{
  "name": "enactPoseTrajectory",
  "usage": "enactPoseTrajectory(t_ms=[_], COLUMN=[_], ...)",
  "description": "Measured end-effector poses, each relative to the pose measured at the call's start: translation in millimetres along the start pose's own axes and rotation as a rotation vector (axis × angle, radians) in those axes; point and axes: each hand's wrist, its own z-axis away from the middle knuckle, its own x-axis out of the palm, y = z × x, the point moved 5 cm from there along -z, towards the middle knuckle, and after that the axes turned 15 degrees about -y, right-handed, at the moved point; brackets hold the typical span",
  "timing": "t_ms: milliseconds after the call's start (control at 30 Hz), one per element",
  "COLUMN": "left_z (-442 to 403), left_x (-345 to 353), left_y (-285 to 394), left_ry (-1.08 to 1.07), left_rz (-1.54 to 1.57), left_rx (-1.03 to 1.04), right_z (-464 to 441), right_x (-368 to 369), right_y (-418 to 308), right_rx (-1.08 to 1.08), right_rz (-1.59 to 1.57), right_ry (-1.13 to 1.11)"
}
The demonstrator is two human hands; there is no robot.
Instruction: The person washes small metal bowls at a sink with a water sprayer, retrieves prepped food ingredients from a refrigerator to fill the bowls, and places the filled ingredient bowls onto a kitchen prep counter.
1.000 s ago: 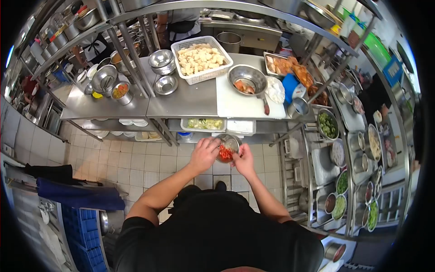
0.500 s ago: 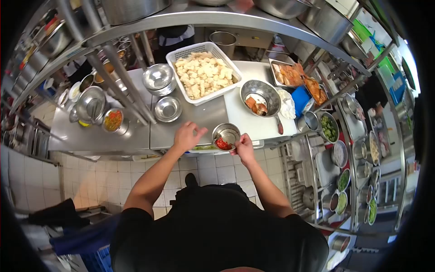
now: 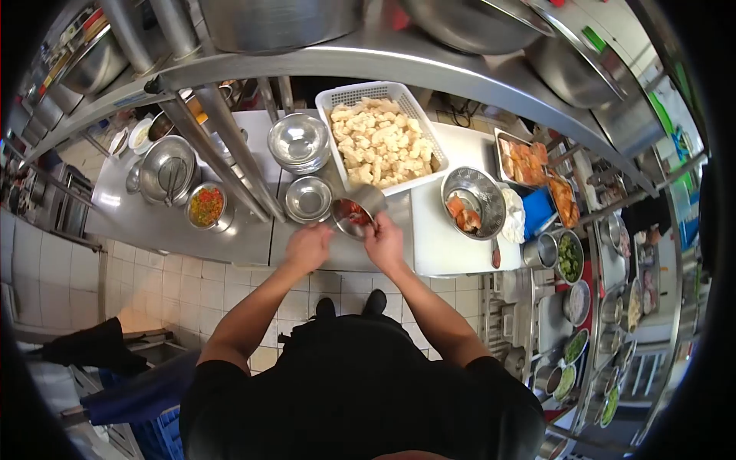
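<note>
My right hand (image 3: 383, 239) is closed on the side of a round steel container (image 3: 366, 201), tipped to the left above the worktop. Red chopped pieces (image 3: 353, 214) lie inside it near the lowered rim. My left hand (image 3: 308, 247), fingers curled, is at the near rim of a small steel bowl (image 3: 308, 198) standing on the worktop; its fingertips are partly blurred. Behind that bowl is a stack of similar steel bowls (image 3: 298, 139). A white plastic basket (image 3: 438, 162) full of pale cauliflower-like florets (image 3: 381, 142) stands just beyond the tipped container.
On a white cutting board (image 3: 429, 238) to the right are a perforated bowl (image 3: 491, 222) with orange-brown pieces and a red-handled knife (image 3: 496, 257). Left stands a pot of chopped peppers (image 3: 206, 205) and a bowl with a whisk (image 3: 170, 170). A steel shelf (image 3: 429, 73) crosses overhead.
My right hand has moved the steel container forward and left and tipped it. My left hand has gone from spread fingers to curled ones at the small bowl. The view has shifted.
</note>
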Motion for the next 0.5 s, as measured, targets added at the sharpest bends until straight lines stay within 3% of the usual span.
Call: enactPoseTrajectory(t_ms=[67, 200, 300, 400, 500], left_z=[10.5, 38.5, 60.6, 81.1, 100.3], left_x=[-12.7, 5.7, 49.9, 77.8, 74.6], left_y=[-20.4, -59.0, -81.2, -86.0, -73.4], left_ry=[0.196, 0.335, 0.193, 0.180, 0.194], left_rz=[0.092, 0.300, 0.305, 0.304, 0.331], left_rx=[0.001, -0.117, -0.293, -0.205, -0.267], right_z=[-30.1, -76.1, -92.8, -95.8, -94.4], right_x=[15.2, 58.4, 94.9, 121.8, 131.5], right_y=[-10.4, -9.9, 7.8, 20.0, 22.7], right_rx=[-0.117, -0.386, -0.541, -0.606, -0.638], right_rz=[0.027, 0.237, 0.361, 0.432, 0.429], right_ry=[-0.040, -0.130, -0.182, -0.229, -0.228])
